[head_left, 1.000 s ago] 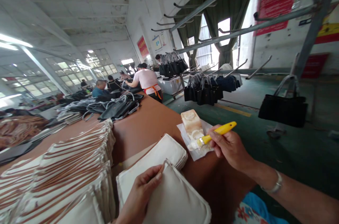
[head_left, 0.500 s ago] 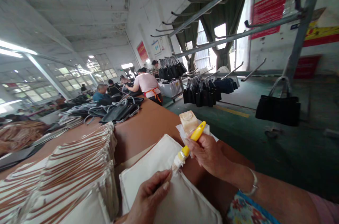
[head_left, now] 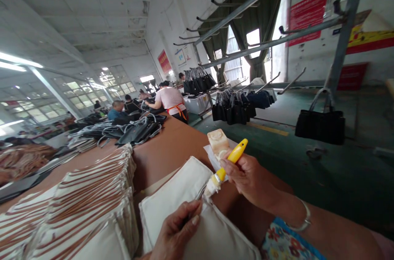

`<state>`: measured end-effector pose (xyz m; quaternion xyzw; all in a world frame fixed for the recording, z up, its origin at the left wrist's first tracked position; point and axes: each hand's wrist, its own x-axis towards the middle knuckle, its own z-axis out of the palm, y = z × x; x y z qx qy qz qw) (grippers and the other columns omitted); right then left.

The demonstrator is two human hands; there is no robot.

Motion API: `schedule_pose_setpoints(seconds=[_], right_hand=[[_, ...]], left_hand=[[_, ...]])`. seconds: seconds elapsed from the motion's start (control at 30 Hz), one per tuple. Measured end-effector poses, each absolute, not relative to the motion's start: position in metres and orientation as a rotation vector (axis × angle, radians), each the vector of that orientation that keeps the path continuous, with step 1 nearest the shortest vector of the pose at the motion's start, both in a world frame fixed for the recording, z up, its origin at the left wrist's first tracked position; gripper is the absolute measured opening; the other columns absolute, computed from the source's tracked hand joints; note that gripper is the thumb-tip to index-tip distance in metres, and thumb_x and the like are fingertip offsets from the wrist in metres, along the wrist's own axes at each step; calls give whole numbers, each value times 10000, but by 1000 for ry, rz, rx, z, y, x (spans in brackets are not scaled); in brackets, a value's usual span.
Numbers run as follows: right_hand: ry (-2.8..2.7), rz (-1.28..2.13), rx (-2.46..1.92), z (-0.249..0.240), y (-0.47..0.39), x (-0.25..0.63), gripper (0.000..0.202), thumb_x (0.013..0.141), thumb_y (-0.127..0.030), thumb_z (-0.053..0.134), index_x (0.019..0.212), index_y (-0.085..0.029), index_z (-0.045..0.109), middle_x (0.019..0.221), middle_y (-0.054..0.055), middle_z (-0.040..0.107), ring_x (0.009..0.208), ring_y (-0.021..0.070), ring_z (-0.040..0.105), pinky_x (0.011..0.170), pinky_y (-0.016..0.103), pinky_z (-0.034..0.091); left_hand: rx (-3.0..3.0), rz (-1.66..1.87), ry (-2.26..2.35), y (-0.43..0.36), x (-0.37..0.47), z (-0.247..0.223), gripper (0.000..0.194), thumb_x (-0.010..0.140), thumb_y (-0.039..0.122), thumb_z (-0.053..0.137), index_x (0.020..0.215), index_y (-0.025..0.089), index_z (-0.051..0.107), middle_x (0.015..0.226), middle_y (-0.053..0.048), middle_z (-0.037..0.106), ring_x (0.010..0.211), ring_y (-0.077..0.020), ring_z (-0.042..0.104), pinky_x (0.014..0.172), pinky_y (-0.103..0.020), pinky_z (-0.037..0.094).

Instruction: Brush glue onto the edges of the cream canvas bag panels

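My right hand (head_left: 246,176) grips a paintbrush (head_left: 235,152) by its yellow handle. White paste coats its bristles, which touch the edge of a cream fabric panel (head_left: 218,231) with piped seams. Thumb and fingers of my left hand (head_left: 180,227) pinch that panel's edge just beside the bristles. Beneath it lies another cream panel (head_left: 181,186), flat on the brown tabletop. Behind the brush stands a whitish, paste-stained container (head_left: 217,140) on a white sheet at the table's edge.
Stacked cream panels with brown edges (head_left: 92,194) lie to the left. Black bag pieces with grey handles (head_left: 132,131) are piled farther along the brown table (head_left: 178,139). Finished black handbags (head_left: 320,125) hang from a metal rack at right. A person in pink (head_left: 169,98) works at the far end.
The brush and my right hand have shifted slightly right along the panel's edge. My left hand has moved a little with them, still pinching the edge.
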<state>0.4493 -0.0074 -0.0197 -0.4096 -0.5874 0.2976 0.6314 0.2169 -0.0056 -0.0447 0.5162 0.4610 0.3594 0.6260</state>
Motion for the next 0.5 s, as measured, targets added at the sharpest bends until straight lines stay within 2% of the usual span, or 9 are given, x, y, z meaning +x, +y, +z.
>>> schedule_pose_setpoints(seconds=[0.2,0.33,0.43,0.5], right_hand=[[-1424,544,-906,-17,-15,444,262,936,-331,520,765,-138,567,674,10,545,610,96,502,593,199,418],[-1324,494,-960,-24,-11,459,287,942,-372,527,781,-141,582,663,11,547,604,96,504,580,200,414],[-1191,632,-995,-31,-9,471,320,944,-435,539,805,-148,572,593,-19,495,527,81,458,503,191,375],[-1127,738,-989,-34,-9,474,349,940,-469,541,804,-148,556,569,-31,470,475,67,409,449,185,328]], left_hand=[[1306,858,1115,-11,223,-43,373,630,463,835,926,244,775,854,0,706,823,-151,604,750,-223,473],[1464,834,1147,-17,221,-43,361,679,513,782,921,246,764,755,4,640,713,-130,556,648,-209,452],[1746,908,1149,-22,221,-44,246,753,461,735,806,221,738,709,13,579,665,-109,537,607,-186,437],[1994,993,1112,-26,220,-46,164,815,380,691,809,218,712,732,6,594,661,-109,572,598,-181,458]])
